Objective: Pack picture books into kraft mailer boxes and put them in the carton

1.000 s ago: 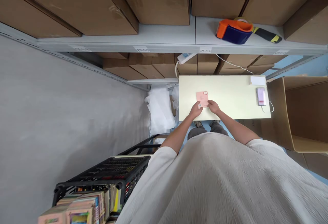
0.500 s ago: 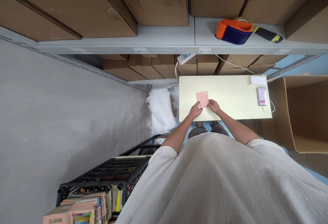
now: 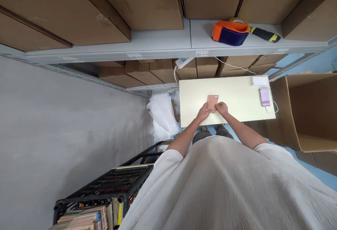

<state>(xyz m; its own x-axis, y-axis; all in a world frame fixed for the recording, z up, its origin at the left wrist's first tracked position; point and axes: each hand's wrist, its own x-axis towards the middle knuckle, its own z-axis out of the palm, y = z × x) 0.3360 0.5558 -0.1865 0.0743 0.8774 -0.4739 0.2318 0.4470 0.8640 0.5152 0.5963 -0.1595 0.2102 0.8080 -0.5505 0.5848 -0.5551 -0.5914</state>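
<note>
A flat pink packet point(image 3: 212, 101) with a small label lies on the pale yellow table point(image 3: 237, 96), near its front edge. My left hand point(image 3: 203, 112) grips the packet's near left corner with closed fingers. My right hand point(image 3: 221, 108) pinches the near right corner. Both forearms reach forward from my white shirt. The packet looks narrower than before, tilted or turned between my fingers.
A phone point(image 3: 264, 96) on a cable and a white box point(image 3: 260, 81) lie at the table's right end. An orange tape dispenser point(image 3: 230, 32) sits on the shelf above. An open carton point(image 3: 305, 110) stands right, white foam sheets point(image 3: 162, 114) left, a black cart with books point(image 3: 110, 191) near left.
The packet has turned slightly and appears narrower; both hands have drawn closer together on its near edge. The view has shifted a little to the right.
</note>
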